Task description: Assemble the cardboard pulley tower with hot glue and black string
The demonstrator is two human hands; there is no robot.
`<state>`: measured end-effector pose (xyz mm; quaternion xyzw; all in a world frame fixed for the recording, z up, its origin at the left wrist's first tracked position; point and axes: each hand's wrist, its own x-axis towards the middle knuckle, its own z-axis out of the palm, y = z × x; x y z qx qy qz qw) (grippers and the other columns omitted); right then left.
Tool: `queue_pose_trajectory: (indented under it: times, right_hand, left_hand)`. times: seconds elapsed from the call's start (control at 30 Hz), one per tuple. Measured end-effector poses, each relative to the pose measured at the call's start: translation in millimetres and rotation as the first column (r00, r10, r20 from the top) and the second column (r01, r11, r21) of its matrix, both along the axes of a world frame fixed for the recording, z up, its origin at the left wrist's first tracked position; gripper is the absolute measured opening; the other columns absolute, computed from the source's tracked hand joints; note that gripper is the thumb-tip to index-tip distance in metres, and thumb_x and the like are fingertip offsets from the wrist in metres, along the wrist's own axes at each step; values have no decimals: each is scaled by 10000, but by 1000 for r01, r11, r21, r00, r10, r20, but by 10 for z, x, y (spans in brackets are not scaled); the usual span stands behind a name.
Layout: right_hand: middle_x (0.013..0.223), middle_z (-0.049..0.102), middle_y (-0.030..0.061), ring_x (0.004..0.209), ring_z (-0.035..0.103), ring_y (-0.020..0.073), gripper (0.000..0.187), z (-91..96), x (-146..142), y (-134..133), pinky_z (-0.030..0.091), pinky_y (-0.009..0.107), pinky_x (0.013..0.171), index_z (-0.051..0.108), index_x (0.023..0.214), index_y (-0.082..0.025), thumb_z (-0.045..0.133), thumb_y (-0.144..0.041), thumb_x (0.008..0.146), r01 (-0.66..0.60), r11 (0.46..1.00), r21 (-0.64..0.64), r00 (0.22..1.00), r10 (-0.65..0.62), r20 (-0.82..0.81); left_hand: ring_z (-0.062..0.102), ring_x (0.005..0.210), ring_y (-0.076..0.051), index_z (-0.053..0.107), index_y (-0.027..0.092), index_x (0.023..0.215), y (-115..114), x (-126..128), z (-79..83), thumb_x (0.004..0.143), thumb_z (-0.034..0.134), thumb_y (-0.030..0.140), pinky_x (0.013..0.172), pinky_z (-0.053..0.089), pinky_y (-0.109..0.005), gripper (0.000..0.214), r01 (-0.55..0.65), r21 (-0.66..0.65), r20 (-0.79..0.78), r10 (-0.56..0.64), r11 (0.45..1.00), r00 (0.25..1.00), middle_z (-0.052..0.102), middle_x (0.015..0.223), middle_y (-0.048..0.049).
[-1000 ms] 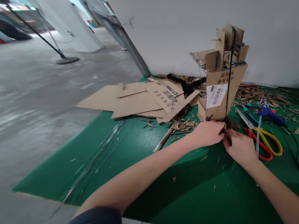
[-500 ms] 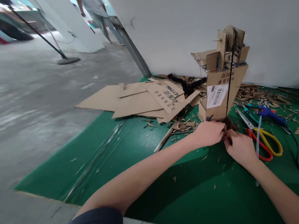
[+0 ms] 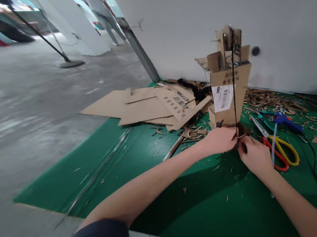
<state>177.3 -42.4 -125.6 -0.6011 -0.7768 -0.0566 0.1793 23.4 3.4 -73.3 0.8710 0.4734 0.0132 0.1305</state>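
A tall cardboard tower point(image 3: 229, 86) with a barcode label stands on the green mat point(image 3: 146, 177), leaning a little to the left. A black string point(image 3: 233, 81) runs from its top down to its foot. My left hand point(image 3: 220, 140) and my right hand point(image 3: 255, 155) meet at the tower's foot, fingers pinched together around the lower end of the string and a small dark cardboard piece point(image 3: 242, 130). What exactly each hand grips is partly hidden by the fingers.
Flat cardboard sheets point(image 3: 145, 104) lie left of the tower. Scissors with red and yellow handles point(image 3: 278, 150) and a blue glue gun point(image 3: 287, 122) lie to the right. Cardboard scraps litter the mat. A person walks on the grey floor at the far left.
The top of the cardboard tower has tipped to the left while its foot stays put. Both hands remain pinched at its base.
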Motion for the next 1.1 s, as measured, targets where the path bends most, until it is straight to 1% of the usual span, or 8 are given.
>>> queue_pose_trajectory:
  times: [0.17,0.4,0.5,0.6,0.67,0.83,1.0,1.1]
  right_hand:
    - [965,692,89,891,568,218,222,24,42,-19,365,327,686,678,942,-186,460,-228,942,-158,965,208,975,120,184]
    - [1234,635,107,1139,478,257,227,69,116,6,386,399,915,708,991,-177,491,-154,930,-374,868,328,905,264,334]
    - [1244,626,96,1132,463,254,236,73,148,15,385,421,950,721,945,-196,499,-120,915,-411,836,364,888,277,367]
    - [1190,647,74,1020,477,227,258,85,170,14,410,411,915,722,893,-219,498,-90,907,-430,809,401,881,278,383]
    - [1187,652,59,1014,479,220,276,99,181,13,421,404,907,721,898,-234,494,-78,907,-455,796,400,872,306,383]
    - [1294,621,34,1204,449,241,286,121,209,25,403,437,994,720,956,-250,479,-96,933,-498,801,334,843,357,401]
    - [1392,575,17,1238,447,253,273,131,209,37,394,452,1012,718,990,-234,481,-107,939,-515,784,348,824,341,452]
    - [1425,553,6,1259,439,248,286,143,194,36,367,451,1044,714,1032,-243,482,-106,934,-523,785,332,819,355,450]
  left_hand:
    - [714,901,-269,578,174,1086,-57,24,-3,955,375,258,748,563,-381,256,-19,53,-76,23,998,997,717,987,-119]
    - [718,842,-327,603,161,1050,-167,63,127,903,483,280,679,568,-430,224,-68,158,-107,86,985,991,721,921,-112]
    - [713,835,-325,615,153,1020,-184,64,155,920,463,321,661,563,-418,247,-62,177,-114,83,982,990,716,891,-112]
    - [709,867,-307,632,167,961,-168,46,133,932,437,342,685,555,-387,264,-38,156,-111,56,987,992,713,873,-105]
    - [705,892,-295,642,170,932,-145,23,110,932,426,312,701,549,-369,259,17,144,-123,0,989,992,714,880,-103]
    - [699,876,-279,658,141,921,-82,-50,65,963,390,300,682,539,-345,315,161,119,-160,-141,980,977,711,895,-121]
    - [700,885,-296,668,103,960,-83,-77,48,967,389,247,707,551,-373,314,249,132,-212,-218,960,953,711,916,-154]
    - [701,908,-301,669,95,1000,-118,-64,73,955,393,193,725,557,-384,296,249,145,-230,-212,957,950,712,927,-167]
